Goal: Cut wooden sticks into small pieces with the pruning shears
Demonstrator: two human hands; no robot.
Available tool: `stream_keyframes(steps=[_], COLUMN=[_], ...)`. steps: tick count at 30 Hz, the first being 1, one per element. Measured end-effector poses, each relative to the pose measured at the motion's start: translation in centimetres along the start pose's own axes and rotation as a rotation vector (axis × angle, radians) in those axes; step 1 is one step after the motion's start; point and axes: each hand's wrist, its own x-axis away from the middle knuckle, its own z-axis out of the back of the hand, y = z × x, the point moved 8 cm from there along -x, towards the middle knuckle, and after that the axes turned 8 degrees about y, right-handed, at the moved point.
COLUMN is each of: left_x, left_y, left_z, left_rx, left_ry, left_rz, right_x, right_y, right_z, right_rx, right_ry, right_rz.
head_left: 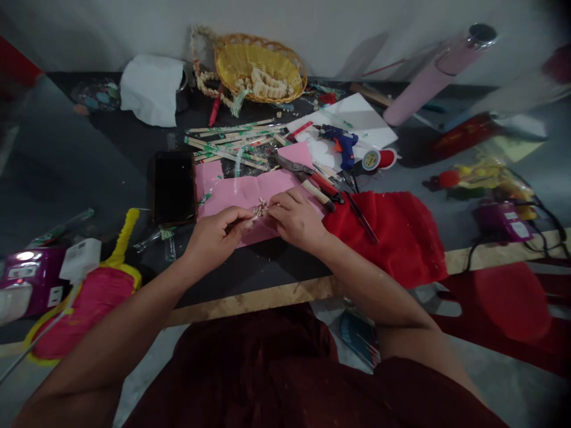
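Small pale wooden pieces lie in a cluster on pink paper between my hands. My left hand comes in from the left, thumb and fingers pinched at the edge of the cluster on something too small to make out. On the other side my right hand has its fingers curled over the pieces, and its fingertips are partly hidden. Beyond it, pruning shears with red handles rest on the paper. A short wooden-handled tool lies beside them.
A phone lies left of the paper. Wrapped chopsticks, a blue glue gun and a thread spool lie behind. Red cloth covers the right front. A yellow basket and pink bottle stand near the wall.
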Motion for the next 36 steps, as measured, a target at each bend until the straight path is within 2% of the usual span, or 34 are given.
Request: stream_keyframes(steps=[4, 9, 16, 21, 26, 30, 36], left_x=[0.1, 0.2, 0.1, 0.3, 0.5, 0.5, 0.7], left_y=[-0.1, 0.5, 0.8, 0.6, 0.8, 0.6, 0.4], left_z=[-0.3, -0.5, -0.6, -0.9, -1.1, -1.2, -1.4], left_rx=[0.068, 0.104, 0.108, 0.191, 0.245, 0.297, 0.301], left_ry=[-0.036, -0.052, -0.074, -0.125, -0.185, -0.197, -0.207], left_rz=[0.040, 0.020, 0.022, 0.095, 0.097, 0.135, 0.145], right_x=[-0.3, -0.1, 0.1, 0.1, -0.2, -0.3, -0.1], right_y=[-1.4, -3.6, -3.4, -3.5, -3.7, -3.7, -3.8], right_z=[1.4, 2.0, 2.7, 2.8, 3.3, 3.5, 3.6], right_rx=[-0.169, -0.349, -0.313, -0.321, -0.344, -0.369, -0.390], right_ry=[0.122, 0.181, 0.288, 0.279, 0.292, 0.286, 0.344], right_rz=[0.063, 0.147, 0.090, 0.094, 0.112, 0.136, 0.190])
